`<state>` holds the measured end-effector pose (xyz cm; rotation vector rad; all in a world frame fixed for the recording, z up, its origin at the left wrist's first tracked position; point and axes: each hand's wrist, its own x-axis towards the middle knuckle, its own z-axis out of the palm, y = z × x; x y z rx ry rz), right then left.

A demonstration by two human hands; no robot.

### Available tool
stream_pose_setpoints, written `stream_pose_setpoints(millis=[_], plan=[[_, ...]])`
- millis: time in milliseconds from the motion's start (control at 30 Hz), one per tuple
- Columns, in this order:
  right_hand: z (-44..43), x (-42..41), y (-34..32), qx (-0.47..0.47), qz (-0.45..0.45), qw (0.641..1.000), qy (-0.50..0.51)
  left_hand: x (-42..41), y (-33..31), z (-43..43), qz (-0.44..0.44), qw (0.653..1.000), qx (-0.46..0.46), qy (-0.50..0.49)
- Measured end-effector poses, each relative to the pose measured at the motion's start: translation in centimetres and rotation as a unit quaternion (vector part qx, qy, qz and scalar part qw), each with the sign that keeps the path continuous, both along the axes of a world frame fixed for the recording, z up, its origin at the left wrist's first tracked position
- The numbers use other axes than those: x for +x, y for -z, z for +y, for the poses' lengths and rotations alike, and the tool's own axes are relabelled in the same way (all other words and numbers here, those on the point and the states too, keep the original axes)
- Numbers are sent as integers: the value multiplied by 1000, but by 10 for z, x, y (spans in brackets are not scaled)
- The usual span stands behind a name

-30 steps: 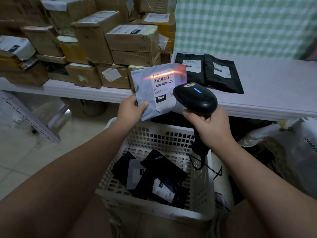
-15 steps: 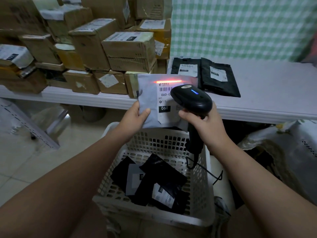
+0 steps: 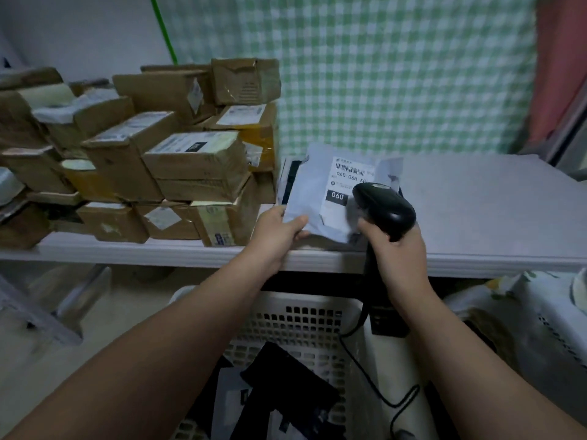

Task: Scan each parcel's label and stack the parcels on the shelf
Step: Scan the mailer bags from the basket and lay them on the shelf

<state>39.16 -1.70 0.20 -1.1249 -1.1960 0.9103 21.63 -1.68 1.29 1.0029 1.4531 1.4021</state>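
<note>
A grey mailer parcel (image 3: 309, 188) with a white barcode label reading 060 lies over the black parcels on the white shelf (image 3: 476, 211), only a dark strip (image 3: 290, 182) of them showing at its left edge. My left hand (image 3: 279, 233) pinches its lower left corner. My right hand (image 3: 397, 249) grips the black barcode scanner (image 3: 386, 211), whose head hovers over the label's lower right. No red scan line shows on the label.
Cardboard boxes (image 3: 197, 166) are stacked in several layers on the shelf's left half. Below the shelf edge stands a white perforated basket (image 3: 305, 319) holding black mailers (image 3: 286, 385). The scanner cable (image 3: 374, 385) hangs across it. A green checked curtain hangs behind.
The grey parcel has moved forward from mid-air onto the shelf, over the black parcels. The red scan line has gone out. My view has tilted upward.
</note>
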Motion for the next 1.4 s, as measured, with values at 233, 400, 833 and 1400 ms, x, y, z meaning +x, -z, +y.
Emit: stream_pose_setpoints(millis=[233, 400, 833, 1400], plan=[[15, 5, 13, -21, -55, 998, -19, -2, 1, 80, -19, 990, -24, -134], [5, 1, 10, -25, -104, 991, -74, -12, 4, 51, 50, 993, -10, -102], [-40, -34, 57, -103, -303, 910, -265, -82, 140, -110, 285, 945, -157, 41], [-26, -55, 248, -274, -392, 853, -208, -65, 375, -84, 649, 580, -228, 438]])
